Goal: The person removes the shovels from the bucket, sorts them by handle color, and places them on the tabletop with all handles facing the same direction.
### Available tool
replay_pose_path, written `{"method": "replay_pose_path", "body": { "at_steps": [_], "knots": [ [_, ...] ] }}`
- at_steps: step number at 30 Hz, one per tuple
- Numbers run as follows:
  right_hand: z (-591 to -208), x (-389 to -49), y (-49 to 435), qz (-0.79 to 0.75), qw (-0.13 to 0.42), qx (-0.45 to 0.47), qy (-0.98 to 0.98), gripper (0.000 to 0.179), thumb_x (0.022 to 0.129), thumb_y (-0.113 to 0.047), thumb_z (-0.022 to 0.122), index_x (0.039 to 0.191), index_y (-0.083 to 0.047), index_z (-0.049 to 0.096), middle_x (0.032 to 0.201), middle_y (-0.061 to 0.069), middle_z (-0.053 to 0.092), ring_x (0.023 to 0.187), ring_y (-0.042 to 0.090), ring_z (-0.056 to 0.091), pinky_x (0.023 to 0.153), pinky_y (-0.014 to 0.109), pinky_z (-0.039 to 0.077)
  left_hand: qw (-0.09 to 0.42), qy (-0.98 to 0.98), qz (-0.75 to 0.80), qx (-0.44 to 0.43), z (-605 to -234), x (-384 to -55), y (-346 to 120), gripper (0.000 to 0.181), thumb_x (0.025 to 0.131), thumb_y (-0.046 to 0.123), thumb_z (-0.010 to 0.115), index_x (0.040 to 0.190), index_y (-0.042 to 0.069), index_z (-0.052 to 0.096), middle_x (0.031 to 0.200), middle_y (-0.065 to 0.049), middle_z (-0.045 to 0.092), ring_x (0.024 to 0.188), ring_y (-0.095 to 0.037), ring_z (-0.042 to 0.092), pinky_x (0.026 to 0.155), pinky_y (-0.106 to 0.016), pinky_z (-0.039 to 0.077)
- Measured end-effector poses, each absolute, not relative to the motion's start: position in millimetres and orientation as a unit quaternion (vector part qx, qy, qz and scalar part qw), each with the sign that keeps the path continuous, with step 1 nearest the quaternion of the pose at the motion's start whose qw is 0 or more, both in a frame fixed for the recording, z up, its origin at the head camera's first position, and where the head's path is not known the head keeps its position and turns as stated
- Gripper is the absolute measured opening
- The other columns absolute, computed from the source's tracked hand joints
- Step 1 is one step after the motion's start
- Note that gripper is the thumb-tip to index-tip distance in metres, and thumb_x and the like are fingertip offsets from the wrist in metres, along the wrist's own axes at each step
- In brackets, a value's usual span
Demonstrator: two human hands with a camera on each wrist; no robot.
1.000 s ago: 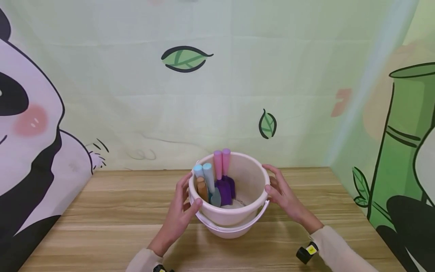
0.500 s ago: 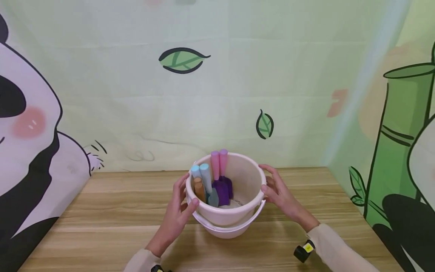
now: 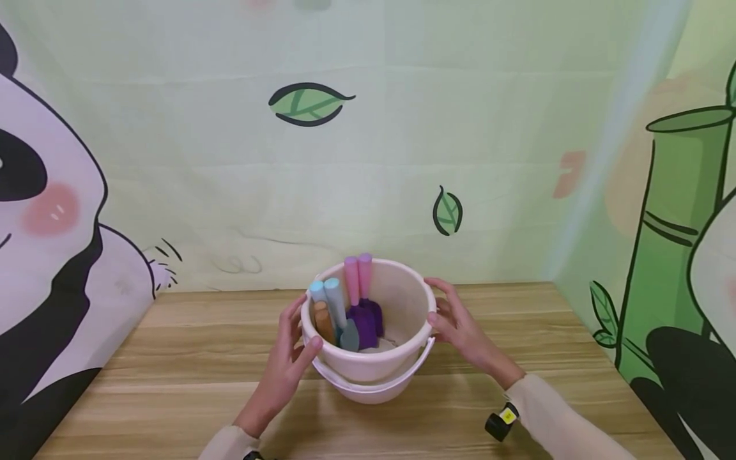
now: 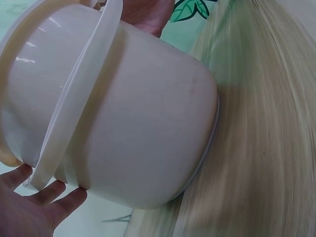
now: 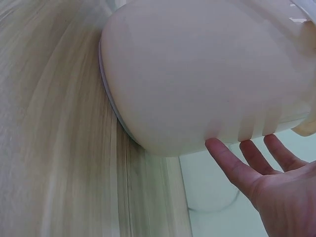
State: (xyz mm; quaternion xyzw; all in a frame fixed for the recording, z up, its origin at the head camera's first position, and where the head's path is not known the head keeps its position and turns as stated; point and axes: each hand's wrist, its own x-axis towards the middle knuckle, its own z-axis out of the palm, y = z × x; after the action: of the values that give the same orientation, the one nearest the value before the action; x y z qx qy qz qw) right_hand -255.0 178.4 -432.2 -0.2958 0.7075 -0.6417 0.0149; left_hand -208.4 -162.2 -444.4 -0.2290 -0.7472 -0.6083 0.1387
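Bucket (image 3: 368, 368) looks to be down on the surface (image 3: 201, 358), upright or nearly so, btwn the 2 hands. L hand (image 3: 280, 374): fingers gripping bucket's L side, thumb over the rim, other tips on the outer wall. R hand (image 3: 462, 329): gripping too, thumb on rim, fingertips vs. outer wall. Inside: 2 pink spades (image 3: 362, 327) lean at the back, w/ 2 blue tools (image 3: 337, 303) & 2 orange handles (image 3: 324, 322) bunched by the L wall. Pale stuff (image 3: 382, 345) on bucket's floor, can't ID it.

Risks, my read: load sits mostly L, so an even lift could tip bucket that way. Wall looks smooth, & in R wrist view those fingers meet it w/ tips only; a weak squeeze could let the R side slip. Uneven push may rock or twist it. Bail (image 4: 79, 96) hangs down the front w/ L fingers close to its end; if it swings, it might nudge or snag them. A quick tilt could send the tools sliding across to the R; pink spades stick up highest, so prob 1st to flop over the rim.
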Motion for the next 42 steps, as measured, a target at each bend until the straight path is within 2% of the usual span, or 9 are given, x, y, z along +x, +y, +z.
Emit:
{"method": "replay_pose_path", "body": {
  "at_steps": [5,8,10,13,17,21,27,34,42],
  "knots": [
    [-433,-256,172,-0.649,0.017,-0.303,0.697,0.062,0.105,-0.018,0.051,0.159,-0.017,0.021,0.147,0.038,0.04,0.12,0.06,0.053,0.083,0.057,0.058,0.146,-0.748,-0.605,-0.231,-443,-206,-168,0.066,0.104,0.01,0.055,0.161,0.024,0.024,0.162,-0.015,0.032,0.145,-0.044,0.034,0.099,-0.065,0.043],
    [-433,-257,166,-0.658,0.022,-0.306,0.688,0.063,0.105,-0.019,0.053,0.159,-0.018,0.021,0.146,0.038,0.041,0.119,0.061,0.052,0.082,0.058,0.057,0.155,-0.749,-0.601,-0.231,-441,-205,-172,0.066,0.104,0.009,0.055,0.161,0.023,0.025,0.162,-0.014,0.033,0.145,-0.042,0.033,0.102,-0.064,0.041],
    [-433,-258,162,-0.661,0.025,-0.308,0.684,0.064,0.105,-0.021,0.054,0.16,-0.018,0.021,0.146,0.038,0.041,0.119,0.061,0.052,0.082,0.058,0.057,0.161,-0.753,-0.594,-0.231,-441,-204,-175,0.066,0.104,0.007,0.054,0.161,0.022,0.024,0.162,-0.013,0.033,0.146,-0.04,0.034,0.106,-0.057,0.04],
    [-432,-258,155,-0.661,0.029,-0.307,0.684,0.065,0.105,-0.024,0.055,0.159,-0.019,0.021,0.145,0.037,0.042,0.119,0.06,0.053,0.082,0.06,0.057,0.167,-0.759,-0.587,-0.229,-440,-201,-181,0.066,0.104,0.006,0.053,0.162,0.021,0.024,0.162,-0.013,0.034,0.146,-0.038,0.034,0.109,-0.038,0.041],
    [-432,-259,145,-0.662,0.034,-0.309,0.682,0.065,0.105,-0.024,0.056,0.159,-0.021,0.022,0.145,0.036,0.043,0.12,0.06,0.052,0.083,0.06,0.057,0.167,-0.763,-0.583,-0.224,-440,-199,-191,0.065,0.105,0.007,0.05,0.162,0.022,0.023,0.162,-0.013,0.033,0.146,-0.038,0.033,0.106,-0.02,0.038],
    [-431,-259,133,-0.664,0.043,-0.307,0.68,0.064,0.105,-0.024,0.056,0.159,-0.023,0.022,0.146,0.034,0.042,0.122,0.059,0.052,0.083,0.056,0.058,0.17,-0.76,-0.585,-0.226,-440,-196,-201,0.064,0.106,0.006,0.047,0.163,0.02,0.022,0.163,-0.013,0.031,0.147,-0.033,0.032,0.108,-0.018,0.035],
    [-431,-259,116,-0.669,0.058,-0.302,0.677,0.065,0.105,-0.026,0.058,0.159,-0.025,0.023,0.147,0.032,0.043,0.124,0.058,0.05,0.086,0.054,0.058,0.168,-0.752,-0.599,-0.219,-439,-191,-215,0.062,0.107,0.004,0.044,0.163,0.019,0.021,0.163,-0.014,0.028,0.144,-0.011,0.035,0.108,-0.015,0.035],
    [-430,-263,94,-0.674,0.061,-0.303,0.671,0.067,0.104,-0.029,0.061,0.159,-0.026,0.024,0.146,0.031,0.044,0.123,0.055,0.052,0.085,0.051,0.059,0.177,-0.723,-0.629,-0.224,-436,-186,-229,0.061,0.106,-0.001,0.039,0.162,0.011,0.019,0.161,-0.017,0.028,0.143,-0.012,0.035,0.108,-0.015,0.034],
    [-432,-262,77,-0.667,0.064,-0.299,0.679,0.066,0.102,-0.033,0.063,0.157,-0.033,0.026,0.146,0.028,0.044,0.124,0.052,0.053,0.083,0.047,0.06,0.157,-0.743,-0.633,-0.152,-436,-181,-243,0.059,0.107,0.009,0.038,0.163,0.018,0.021,0.161,-0.01,0.029,0.139,-0.009,0.036,0.099,-0.015,0.042]
  ]
}}
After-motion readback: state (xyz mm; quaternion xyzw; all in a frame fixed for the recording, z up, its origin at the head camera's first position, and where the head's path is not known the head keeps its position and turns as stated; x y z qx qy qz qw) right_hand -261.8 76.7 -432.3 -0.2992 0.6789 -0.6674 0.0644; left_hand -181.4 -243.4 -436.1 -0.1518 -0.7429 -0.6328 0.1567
